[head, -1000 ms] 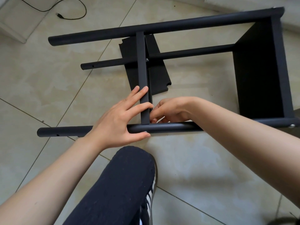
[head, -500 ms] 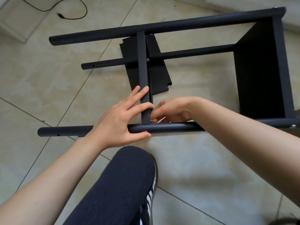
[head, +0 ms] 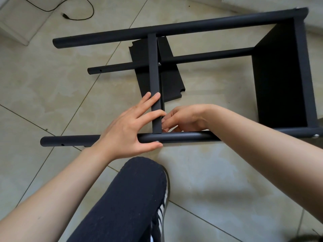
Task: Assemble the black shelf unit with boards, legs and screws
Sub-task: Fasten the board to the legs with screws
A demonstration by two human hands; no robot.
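The black shelf unit [head: 192, 67] lies on its side on the tiled floor [head: 52, 95], partly built; four round legs run left to right, and one board [head: 277, 75] at the right end is already fixed between them, with a screw head [head: 315, 136] showing at its near corner; a second board [head: 155, 84], seen edge-on, stands across the middle of the frame, its far end against the far leg [head: 174, 28] and its near end resting on the near leg [head: 183, 137]; a loose board [head: 172, 84] lies flat on the floor beneath, not yet mounted; the free left ends of the legs show empty holes, so at least one more shelf seems left to fit. The left hand [head: 129, 130] is spread open, fingers pressing the edge-on board and thumb hooked under the near leg beside a small screw [head: 157, 141]; the right hand [head: 183, 117] curls in behind the joint, its fingertips hidden, so what it pinches I cannot tell; likely this joint is being fastened.
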